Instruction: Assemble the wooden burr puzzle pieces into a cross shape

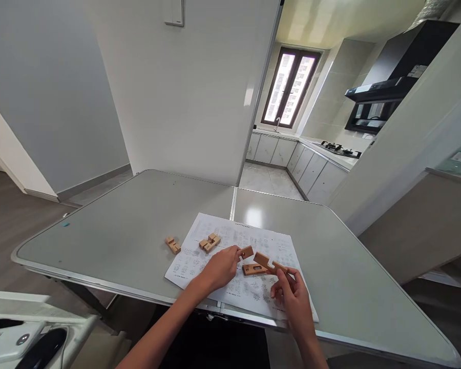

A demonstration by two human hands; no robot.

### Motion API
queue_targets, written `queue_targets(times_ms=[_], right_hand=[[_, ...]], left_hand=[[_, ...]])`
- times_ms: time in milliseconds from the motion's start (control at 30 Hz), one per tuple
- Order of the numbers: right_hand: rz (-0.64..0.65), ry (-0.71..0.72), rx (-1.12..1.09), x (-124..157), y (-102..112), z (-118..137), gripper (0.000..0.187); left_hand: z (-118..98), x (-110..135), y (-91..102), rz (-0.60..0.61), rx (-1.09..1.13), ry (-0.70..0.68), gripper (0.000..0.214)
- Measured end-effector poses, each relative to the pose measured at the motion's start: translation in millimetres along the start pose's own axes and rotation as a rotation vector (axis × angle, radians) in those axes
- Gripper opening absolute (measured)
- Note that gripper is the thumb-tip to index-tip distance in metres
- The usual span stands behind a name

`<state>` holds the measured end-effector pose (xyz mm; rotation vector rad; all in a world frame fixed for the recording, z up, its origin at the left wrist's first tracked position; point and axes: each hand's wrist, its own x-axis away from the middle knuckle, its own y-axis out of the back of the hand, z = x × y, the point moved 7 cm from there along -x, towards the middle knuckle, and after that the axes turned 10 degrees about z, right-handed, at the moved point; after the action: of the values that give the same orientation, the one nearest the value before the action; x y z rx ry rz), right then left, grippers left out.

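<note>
My left hand [223,266] pinches a small wooden puzzle piece [247,251] at its left end. In my right hand [292,292] is a longer notched wooden piece [262,260], held by its right end and tilted down to the right. The two pieces are close together but apart. Below them, a wooden piece with a slot [251,269] lies on the printed sheet [200,225]. Several joined or touching wooden blocks [210,243] rest on the sheet to the left. Another notched wooden piece [172,245] lies at the sheet's left edge.
The sheet lies on a grey folding table [111,220] with a centre seam and metal rim. A white wall [184,102] stands behind it. A white cart with devices [19,333] is at lower left. A kitchen with a hob [338,149] shows beyond.
</note>
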<state>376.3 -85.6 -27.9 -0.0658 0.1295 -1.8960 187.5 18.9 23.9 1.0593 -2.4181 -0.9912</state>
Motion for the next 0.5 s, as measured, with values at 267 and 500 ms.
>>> queue_targets(times_ms=[267, 500], right_hand=[[0.012, -0.020, 0.036, 1, 0, 0, 0.052], [-0.006, -0.004, 0.027, 1, 2, -1, 0.051]], left_hand=[[2, -1, 9.0, -0.015, 0.099, -0.021, 0.043], [5, -1, 10.8, -0.126, -0.049, 0.027, 0.035]])
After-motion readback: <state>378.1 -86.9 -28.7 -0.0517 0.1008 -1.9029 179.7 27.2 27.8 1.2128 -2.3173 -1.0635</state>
